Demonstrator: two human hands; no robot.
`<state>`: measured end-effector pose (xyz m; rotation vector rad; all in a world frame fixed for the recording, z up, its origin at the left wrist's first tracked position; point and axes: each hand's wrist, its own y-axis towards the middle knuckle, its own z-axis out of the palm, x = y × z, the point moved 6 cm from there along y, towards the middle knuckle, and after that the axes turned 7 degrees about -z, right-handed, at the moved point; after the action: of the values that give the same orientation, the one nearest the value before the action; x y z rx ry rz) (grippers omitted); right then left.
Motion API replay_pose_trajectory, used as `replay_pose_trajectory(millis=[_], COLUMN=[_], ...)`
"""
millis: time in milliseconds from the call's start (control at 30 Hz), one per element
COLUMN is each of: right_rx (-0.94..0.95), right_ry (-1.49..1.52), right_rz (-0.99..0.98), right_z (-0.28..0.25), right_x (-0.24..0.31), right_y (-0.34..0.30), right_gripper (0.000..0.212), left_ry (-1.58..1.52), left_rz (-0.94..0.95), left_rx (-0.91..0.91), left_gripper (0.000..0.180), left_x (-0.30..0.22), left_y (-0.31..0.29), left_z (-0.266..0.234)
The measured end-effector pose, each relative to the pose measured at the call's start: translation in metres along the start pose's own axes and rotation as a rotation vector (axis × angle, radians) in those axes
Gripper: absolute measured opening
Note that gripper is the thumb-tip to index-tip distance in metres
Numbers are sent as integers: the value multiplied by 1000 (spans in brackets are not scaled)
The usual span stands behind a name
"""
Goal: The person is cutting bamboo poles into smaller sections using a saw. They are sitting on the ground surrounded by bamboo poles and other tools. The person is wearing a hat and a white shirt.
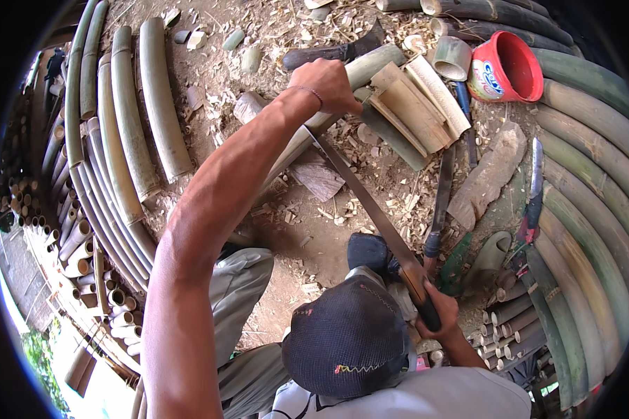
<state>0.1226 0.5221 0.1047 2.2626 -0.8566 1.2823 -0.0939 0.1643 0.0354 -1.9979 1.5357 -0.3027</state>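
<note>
Here left hand (326,85) fingers clasp bamboo pole (370,64); right hand (437,313) grips machete (370,206).

Left hand (326,85) on bamboo pole (307,133), right hand (437,311) gripping long blade (370,202).
</note>
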Motion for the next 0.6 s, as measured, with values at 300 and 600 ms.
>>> replay_pose_trajectory(millis=[300, 600], right_rx=[-156, -23], right_ry=[105, -84], right_rz=[-99, -107], right_z=[74, 33], right_x=[-21, -23], right_y=[186, 85], right_gripper=[81, 80], left_ry=[-25, -89], left_rz=[-31, 48], left_rx=[74, -79], left_gripper=[60, 55], left_x=[-8, 0], left_y=[4, 9], left_z=[-3, 11])
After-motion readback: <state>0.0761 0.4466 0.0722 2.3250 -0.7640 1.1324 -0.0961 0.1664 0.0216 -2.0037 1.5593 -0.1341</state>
